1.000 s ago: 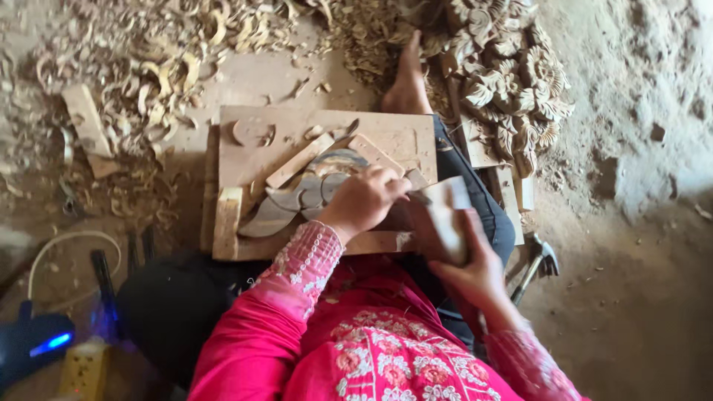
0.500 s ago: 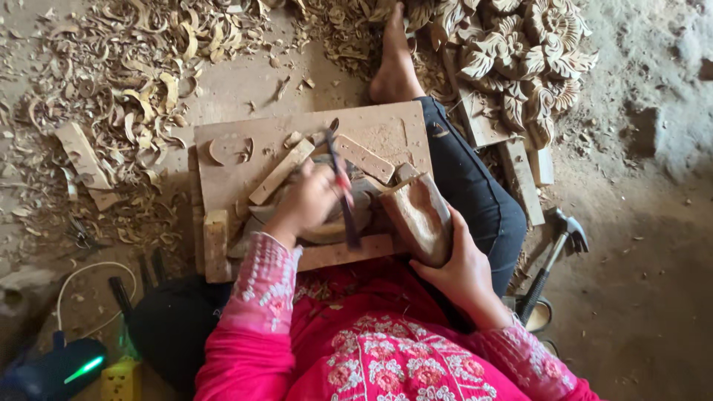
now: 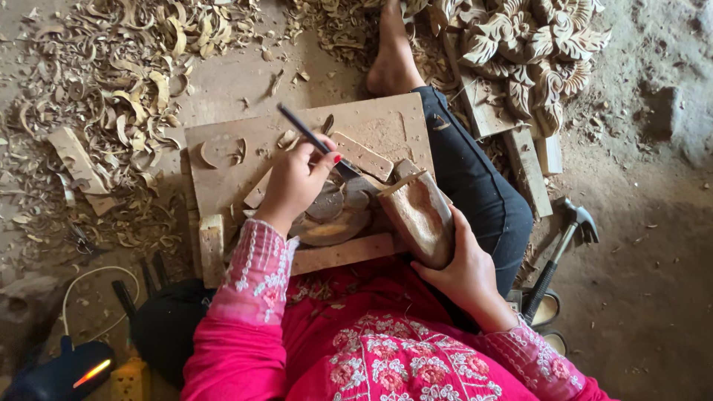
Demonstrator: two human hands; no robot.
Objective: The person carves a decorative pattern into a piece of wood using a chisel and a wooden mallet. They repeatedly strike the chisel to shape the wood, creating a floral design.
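My left hand [image 3: 295, 180] grips a dark slender chisel [image 3: 310, 138], its tip down on a curved wooden carving piece [image 3: 332, 220] that lies on a flat wooden board [image 3: 223, 167]. My right hand [image 3: 464, 269] holds a worn wooden mallet block [image 3: 420, 214] by its lower end, just right of the carving. Wooden strips [image 3: 362, 154] on the board hem the piece in. The board rests across my lap; my leg in dark trousers [image 3: 475, 186] and bare foot [image 3: 390, 63] stretch out beyond it.
Wood shavings [image 3: 111, 82] cover the dirt floor at left and top. Finished floral carvings [image 3: 531, 44] lie at top right. A claw hammer [image 3: 561, 249] lies at right. A dark device with an orange light [image 3: 70, 371] and a white cable [image 3: 96, 286] sit at lower left.
My left hand has swung the chisel from lying across the carving to an upright slant, tip on the piece. My right hand has kept the mallet block close beside the carving.
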